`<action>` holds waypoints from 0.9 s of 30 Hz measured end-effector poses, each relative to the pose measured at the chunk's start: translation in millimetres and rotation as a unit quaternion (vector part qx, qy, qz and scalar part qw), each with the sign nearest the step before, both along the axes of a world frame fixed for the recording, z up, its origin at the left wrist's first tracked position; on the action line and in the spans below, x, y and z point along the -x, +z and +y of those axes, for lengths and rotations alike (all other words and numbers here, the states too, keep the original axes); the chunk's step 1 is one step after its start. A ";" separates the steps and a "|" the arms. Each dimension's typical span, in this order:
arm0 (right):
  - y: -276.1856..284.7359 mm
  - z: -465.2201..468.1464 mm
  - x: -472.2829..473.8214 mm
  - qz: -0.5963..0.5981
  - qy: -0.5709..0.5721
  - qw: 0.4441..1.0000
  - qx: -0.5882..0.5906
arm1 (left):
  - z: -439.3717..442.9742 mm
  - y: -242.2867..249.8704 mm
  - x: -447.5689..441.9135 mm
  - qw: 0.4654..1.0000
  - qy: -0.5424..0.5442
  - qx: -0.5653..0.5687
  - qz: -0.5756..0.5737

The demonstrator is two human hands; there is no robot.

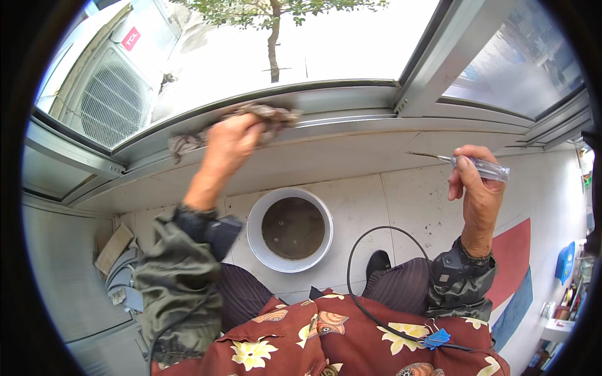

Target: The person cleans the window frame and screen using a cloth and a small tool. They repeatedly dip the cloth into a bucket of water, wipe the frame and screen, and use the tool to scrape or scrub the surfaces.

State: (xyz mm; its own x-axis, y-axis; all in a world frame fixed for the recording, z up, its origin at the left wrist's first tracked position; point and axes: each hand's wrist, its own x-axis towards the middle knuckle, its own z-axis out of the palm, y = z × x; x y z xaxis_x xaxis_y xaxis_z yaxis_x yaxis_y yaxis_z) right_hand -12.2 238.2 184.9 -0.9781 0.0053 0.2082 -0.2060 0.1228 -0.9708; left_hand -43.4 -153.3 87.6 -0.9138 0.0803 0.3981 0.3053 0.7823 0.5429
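Note:
My left hand (233, 137) grips a dirty, crumpled cloth (270, 121) and presses it on the metal window track (348, 101) below the window. One end of the cloth trails out to the left; the hand is a little blurred. Farther right, my right hand (477, 181) holds a screwdriver (487, 168) by its clear plastic handle. Its thin shaft points left, and the tip looks brownish and touches nothing. On the floor between the two arms stands a white bucket (251, 230) holding murky brown water (294, 228).
A grey pile of cloth (124, 272) and a board (114, 248) lie at the left. A black cable (350, 263) loops before my body, fixed by a blue clip (436, 338). Outside are an air-conditioner unit (113, 89) and a small tree (274, 42). Shelved items (562, 310) line the right.

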 end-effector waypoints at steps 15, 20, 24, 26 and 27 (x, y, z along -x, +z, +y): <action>15.7 7.2 1.9 0.095 -0.090 0.990 -0.044 | 132.0 164.3 172.1 0.934 -0.097 -0.144 0.312; 6.7 -18.1 17.9 -0.045 -0.028 0.998 0.014 | 95.6 235.5 84.4 0.958 -0.127 -0.068 0.248; 5.8 -56.9 -10.9 0.210 0.081 0.974 0.028 | 123.4 218.9 -23.8 0.887 -0.405 -0.215 0.063; 7.1 -68.6 -22.3 0.218 0.115 0.969 0.003 | 144.3 207.4 -35.1 0.864 -0.471 -0.178 -0.014; 7.3 -71.0 -27.4 0.155 0.121 0.978 0.070 | 152.6 206.7 -30.0 0.873 -0.447 -0.179 -0.080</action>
